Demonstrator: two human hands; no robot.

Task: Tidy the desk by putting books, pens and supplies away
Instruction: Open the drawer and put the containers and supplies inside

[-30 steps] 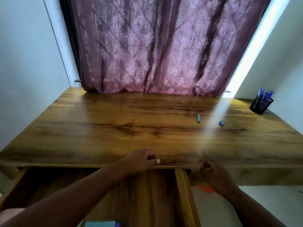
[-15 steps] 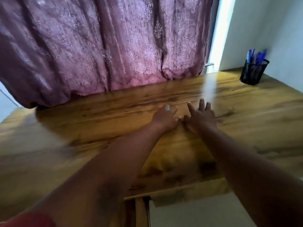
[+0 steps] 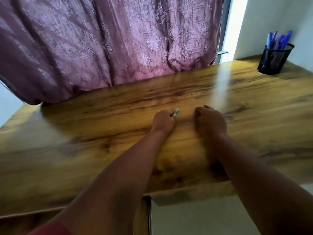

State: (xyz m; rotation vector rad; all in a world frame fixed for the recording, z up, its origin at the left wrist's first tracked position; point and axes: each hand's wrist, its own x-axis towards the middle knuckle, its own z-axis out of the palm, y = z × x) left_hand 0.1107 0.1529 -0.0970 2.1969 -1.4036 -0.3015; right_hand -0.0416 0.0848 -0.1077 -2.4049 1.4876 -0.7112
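On desk | left hand pinches teal pen | right hand curled (contents hidden)

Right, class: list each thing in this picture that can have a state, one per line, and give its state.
left hand: fingers curled, pinching the teal piece
teal piece: held, one end poking out past the fingers
right hand: fingers curled on the desk; whether it holds anything is hidden
pen holder: upright, at the far right corner, blue pens inside
desk: bare wood around the hands
curtain: drawn

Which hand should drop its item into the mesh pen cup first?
Probably the right hand: the black mesh pen cup stands at the desk's far right corner, on its side. The left hand, pinching the small teal item, would cross over.
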